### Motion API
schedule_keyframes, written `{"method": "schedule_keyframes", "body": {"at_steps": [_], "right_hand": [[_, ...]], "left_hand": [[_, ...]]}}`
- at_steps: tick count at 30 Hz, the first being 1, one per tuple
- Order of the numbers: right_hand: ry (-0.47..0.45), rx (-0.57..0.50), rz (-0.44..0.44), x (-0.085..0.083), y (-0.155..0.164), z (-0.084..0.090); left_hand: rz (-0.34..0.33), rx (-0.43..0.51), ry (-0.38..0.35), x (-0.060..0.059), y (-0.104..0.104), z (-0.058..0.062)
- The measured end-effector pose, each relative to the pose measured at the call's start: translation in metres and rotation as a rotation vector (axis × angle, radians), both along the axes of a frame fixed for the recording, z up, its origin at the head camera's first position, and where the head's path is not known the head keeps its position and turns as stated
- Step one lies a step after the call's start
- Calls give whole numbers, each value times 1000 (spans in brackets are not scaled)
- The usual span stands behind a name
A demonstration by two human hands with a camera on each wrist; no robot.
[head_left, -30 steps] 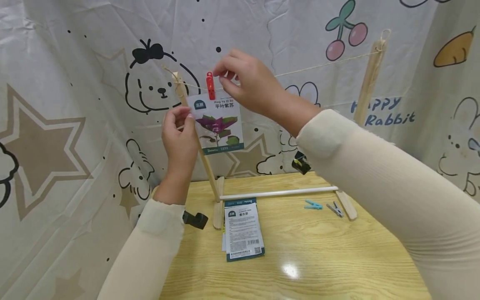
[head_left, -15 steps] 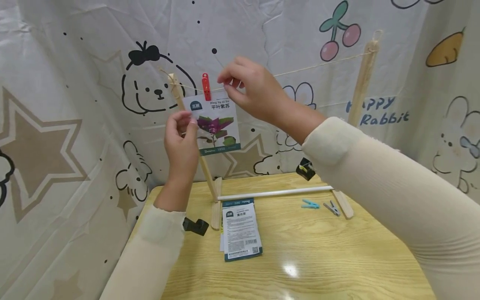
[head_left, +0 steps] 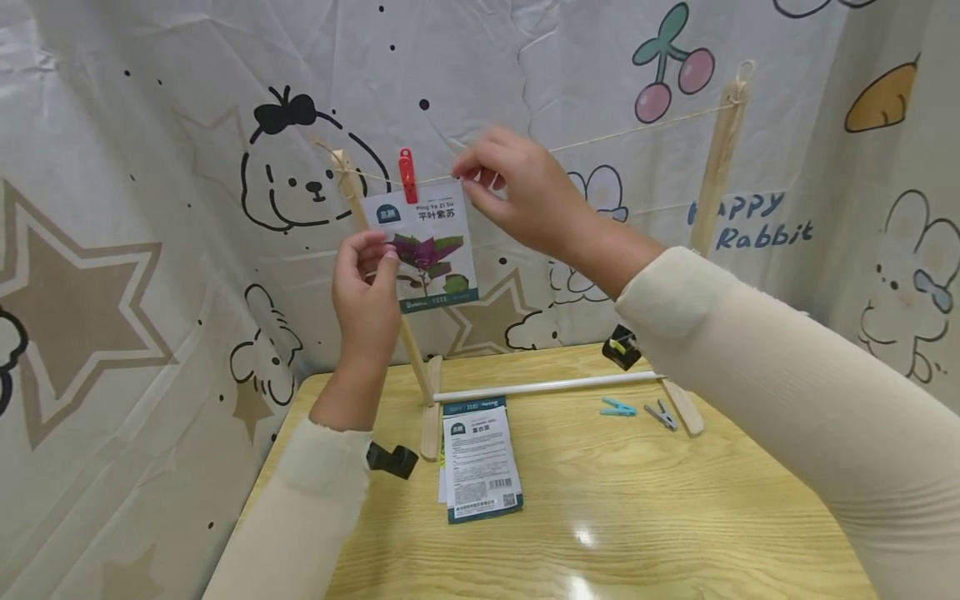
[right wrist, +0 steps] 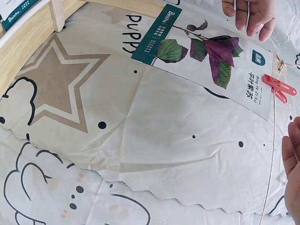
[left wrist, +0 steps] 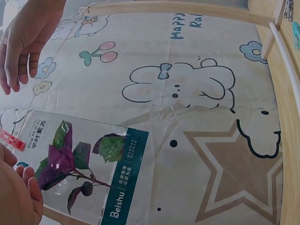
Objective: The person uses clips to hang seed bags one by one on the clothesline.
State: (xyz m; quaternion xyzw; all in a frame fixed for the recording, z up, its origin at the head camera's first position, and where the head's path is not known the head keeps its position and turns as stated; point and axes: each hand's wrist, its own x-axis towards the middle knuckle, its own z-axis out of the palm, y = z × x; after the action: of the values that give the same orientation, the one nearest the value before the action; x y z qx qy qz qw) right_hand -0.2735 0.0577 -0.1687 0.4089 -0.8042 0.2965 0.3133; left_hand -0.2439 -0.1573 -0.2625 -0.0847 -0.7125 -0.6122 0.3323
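A seed packet [head_left: 431, 258] with a purple-leaf picture hangs from a string [head_left: 637, 131], held by a red clothespin [head_left: 407, 177] at its top edge. My left hand [head_left: 366, 279] is at the packet's left side, fingers loosely bent, overlapping its edge in the head view. In the right wrist view, the left fingers [right wrist: 251, 16] hang relaxed beside the packet. My right hand [head_left: 517, 187] hovers by the string, right of the clothespin. The left wrist view shows its fingers [left wrist: 18, 65] loose, gripping nothing.
Wooden posts [head_left: 722, 167] and a white rod [head_left: 547, 387] form the string's stand. Below lie stacked seed packets [head_left: 482, 462], a blue clothespin [head_left: 618, 407] and a grey clothespin [head_left: 661, 415] on the wooden table [head_left: 637, 517]. A printed cloth [head_left: 480, 50] hangs behind.
My right hand has drawn away from the red clothespin, to the right along the string. My left hand has shifted slightly right and down. The packet stays hanging; the head view has shifted a little.
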Motion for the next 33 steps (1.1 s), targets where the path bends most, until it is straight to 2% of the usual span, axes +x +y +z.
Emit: {"method": "schedule_keyframes", "body": {"at_steps": [18,28,33], "right_hand": [[-7,-17,-12,4,12,-17],[-3,-47,1,3,20,-26],[-31,-75,-11,2,26,-30]], "left_hand": [[29,-24,-65,4,-3,-9],[-7,-25,-63,6,-2,-14],[-14,-26,-90,7,0,-17]]}}
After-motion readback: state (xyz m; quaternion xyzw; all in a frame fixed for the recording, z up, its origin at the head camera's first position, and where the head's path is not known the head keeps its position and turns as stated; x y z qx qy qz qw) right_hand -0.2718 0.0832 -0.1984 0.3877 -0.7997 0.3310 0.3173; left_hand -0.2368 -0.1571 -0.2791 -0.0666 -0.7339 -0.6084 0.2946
